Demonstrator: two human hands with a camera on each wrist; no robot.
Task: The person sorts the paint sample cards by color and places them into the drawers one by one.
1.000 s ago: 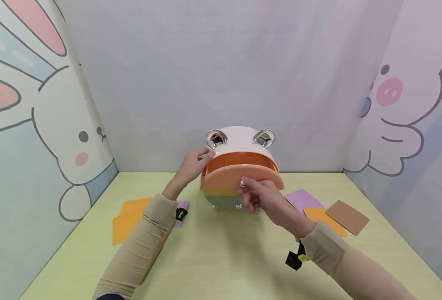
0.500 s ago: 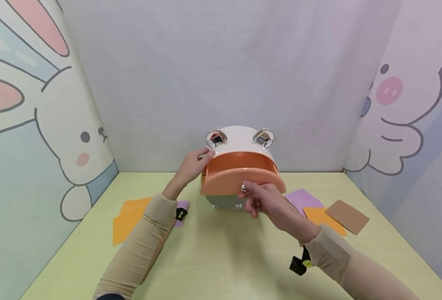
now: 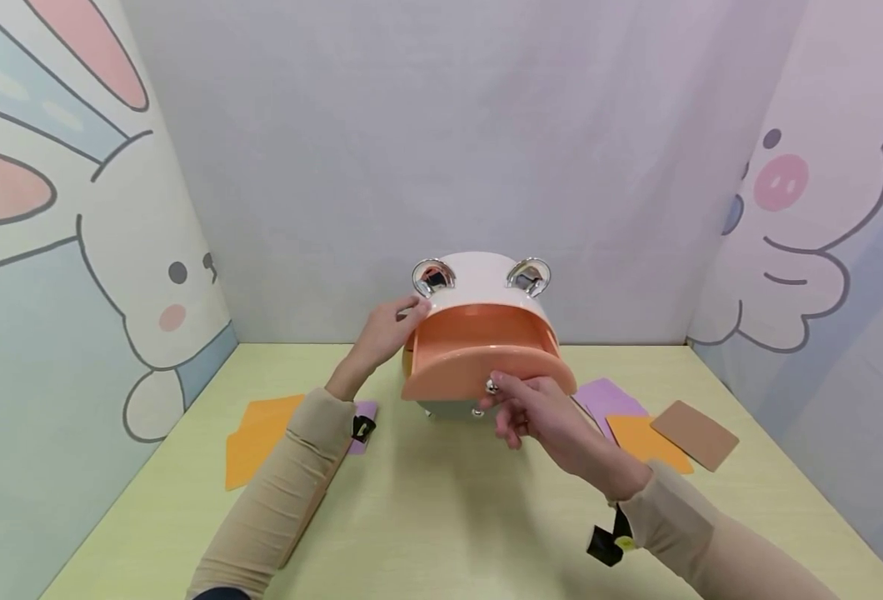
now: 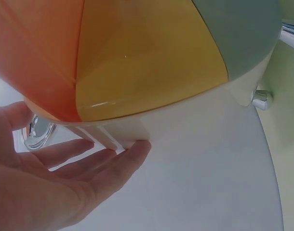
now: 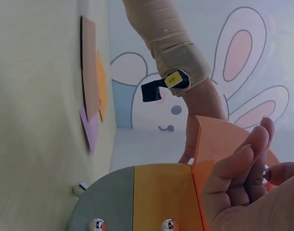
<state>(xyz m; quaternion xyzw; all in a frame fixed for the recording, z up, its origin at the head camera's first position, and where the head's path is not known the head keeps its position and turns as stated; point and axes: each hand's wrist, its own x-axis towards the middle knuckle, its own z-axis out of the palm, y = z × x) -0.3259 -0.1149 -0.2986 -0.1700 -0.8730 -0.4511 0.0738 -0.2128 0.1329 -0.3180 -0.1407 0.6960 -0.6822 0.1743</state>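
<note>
A small white cabinet (image 3: 479, 275) with silver ring-shaped ears stands on the table. Its orange top drawer (image 3: 441, 377) is pulled out toward me, with no contents visible from here. My right hand (image 3: 546, 417) pinches that drawer's silver knob (image 3: 491, 387) between thumb and index finger, the other fingers bent and free of it. At the cabinet's upper left, my left hand (image 3: 385, 333) rests against the shell. In the left wrist view its fairly straight fingers (image 4: 120, 166) touch the white side, the thumb near the front edge. The yellow drawer (image 5: 161, 192) and grey-green drawer (image 5: 106, 202) are closed.
Orange sheets (image 3: 257, 437) lie on the left of the table (image 3: 411, 517), with a purple piece (image 3: 365, 411) and a brown edge (image 3: 306, 521) beside the left forearm. Purple (image 3: 610, 398), orange (image 3: 647, 437) and brown (image 3: 695, 435) sheets lie on the right. Walls enclose the back and sides.
The orange drawer has slid further out toward me, with my right hand keeping hold of its knob and moving nearer and slightly right. My left hand has stayed at the cabinet's side.
</note>
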